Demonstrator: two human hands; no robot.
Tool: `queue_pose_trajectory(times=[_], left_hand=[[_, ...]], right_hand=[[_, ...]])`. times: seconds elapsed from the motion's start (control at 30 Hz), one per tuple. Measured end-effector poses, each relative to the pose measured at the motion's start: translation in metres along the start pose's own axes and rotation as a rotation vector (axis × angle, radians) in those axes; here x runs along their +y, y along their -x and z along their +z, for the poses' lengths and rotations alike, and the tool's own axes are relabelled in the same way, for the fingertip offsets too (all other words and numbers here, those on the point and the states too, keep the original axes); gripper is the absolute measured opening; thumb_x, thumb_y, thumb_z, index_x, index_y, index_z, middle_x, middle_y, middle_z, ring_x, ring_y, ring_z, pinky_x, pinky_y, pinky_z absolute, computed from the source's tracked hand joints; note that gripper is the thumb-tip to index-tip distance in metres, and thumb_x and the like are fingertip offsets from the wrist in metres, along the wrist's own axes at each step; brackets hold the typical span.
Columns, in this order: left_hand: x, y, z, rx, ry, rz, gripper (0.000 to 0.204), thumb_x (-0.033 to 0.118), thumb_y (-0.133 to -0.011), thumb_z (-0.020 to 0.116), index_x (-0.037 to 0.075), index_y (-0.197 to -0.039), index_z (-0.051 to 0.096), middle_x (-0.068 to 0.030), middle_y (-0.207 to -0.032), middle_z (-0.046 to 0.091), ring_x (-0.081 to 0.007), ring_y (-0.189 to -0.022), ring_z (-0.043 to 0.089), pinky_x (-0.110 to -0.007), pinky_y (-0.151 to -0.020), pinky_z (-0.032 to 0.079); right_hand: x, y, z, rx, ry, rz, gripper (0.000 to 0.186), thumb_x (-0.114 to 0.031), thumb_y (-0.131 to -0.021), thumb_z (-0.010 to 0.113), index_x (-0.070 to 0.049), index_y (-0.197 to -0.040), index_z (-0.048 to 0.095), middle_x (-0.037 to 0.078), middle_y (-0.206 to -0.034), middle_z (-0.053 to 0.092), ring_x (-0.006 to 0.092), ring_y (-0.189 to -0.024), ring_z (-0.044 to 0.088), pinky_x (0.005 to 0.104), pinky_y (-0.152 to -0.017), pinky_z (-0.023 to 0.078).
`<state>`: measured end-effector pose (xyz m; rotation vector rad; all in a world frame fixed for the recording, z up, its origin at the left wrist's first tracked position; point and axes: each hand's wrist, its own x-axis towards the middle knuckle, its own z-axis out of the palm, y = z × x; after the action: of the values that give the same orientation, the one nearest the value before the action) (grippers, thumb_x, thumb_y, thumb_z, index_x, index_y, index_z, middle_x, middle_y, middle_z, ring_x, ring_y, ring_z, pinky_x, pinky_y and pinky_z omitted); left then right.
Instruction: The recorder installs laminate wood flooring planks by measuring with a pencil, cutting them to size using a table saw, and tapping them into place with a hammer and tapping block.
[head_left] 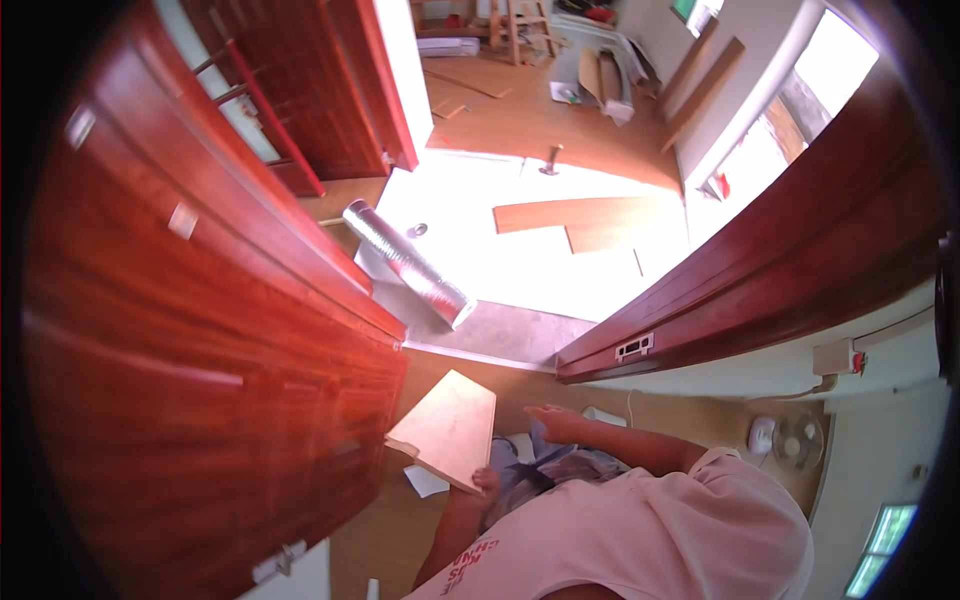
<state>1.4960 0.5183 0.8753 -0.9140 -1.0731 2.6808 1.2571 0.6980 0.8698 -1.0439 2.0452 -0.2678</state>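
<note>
On the left, beside the door (200, 390), the near floor (365, 540) is brown like wood and looks finished. Beyond the doorway, the foil roll (408, 262) lies at a slant, with its near end on the grey strip (525, 332). This strip has no boards on it. To the right and farther, the white sheet (455, 205) is bright and mostly uncovered; a small ring (417, 230) and a hammer (551, 160) are there, the hammer near its far edge. The far floor (500, 120) has its wood surface in place. More to the right, some planks (590, 215) lie over the sheet, with a stepped edge; I cannot tell if they are fixed or only put there. So I judge the floor as partly covered: the far part seems done, while the middle and the grey strip seem left.

About the grip, the left hand (486, 482) is closed on the near right corner of a pale board (450, 425), which is on the near side of the doorway, with a notch in its near left edge. To its right, the right hand (557, 423) is apart from this board, one finger pointing left. Whether it holds something, I cannot tell.
</note>
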Motion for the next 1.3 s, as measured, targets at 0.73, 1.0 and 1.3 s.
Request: queue_pose_trajectory(times=[0.73, 1.0, 1.3], left_hand=[[0.073, -0.316, 0.559, 0.356, -1.469, 0.678, 0.041, 0.043, -0.105, 0.052, 0.010, -0.079, 0.055, -0.0039, -0.058, 0.053, -0.0182, -0.049, 0.054, -0.035, -0.048, 0.047], [0.190, -0.373, 0.708, 0.724, -2.505, 1.531, 0.065, 0.028, -0.090, 0.077, 0.003, -0.143, 0.048, -0.0196, -0.140, 0.055, -0.0346, -0.126, 0.056, -0.044, -0.106, 0.045], [0.314, -0.490, 0.849, 0.598, -2.367, 1.343, 0.055, 0.043, -0.096, 0.067, 0.000, -0.131, 0.060, -0.0188, -0.129, 0.064, -0.0386, -0.116, 0.062, -0.042, -0.097, 0.049]], right_hand=[[0.046, -0.400, -0.432, 0.577, -0.868, -0.157, 0.027, -0.023, -0.094, 0.069, -0.004, -0.113, 0.069, 0.020, -0.093, 0.071, 0.0277, -0.087, 0.072, 0.0395, -0.075, 0.055], [0.085, -0.444, -0.583, 0.547, -1.451, -0.252, 0.036, -0.023, -0.096, 0.070, 0.001, -0.123, 0.064, 0.007, -0.113, 0.068, 0.0183, -0.103, 0.063, 0.0341, -0.087, 0.052], [0.132, -0.575, -0.710, 0.253, -1.615, -0.215, 0.041, -0.026, -0.100, 0.067, -0.002, -0.131, 0.058, 0.009, -0.119, 0.066, 0.0201, -0.107, 0.064, 0.0356, -0.089, 0.055]])
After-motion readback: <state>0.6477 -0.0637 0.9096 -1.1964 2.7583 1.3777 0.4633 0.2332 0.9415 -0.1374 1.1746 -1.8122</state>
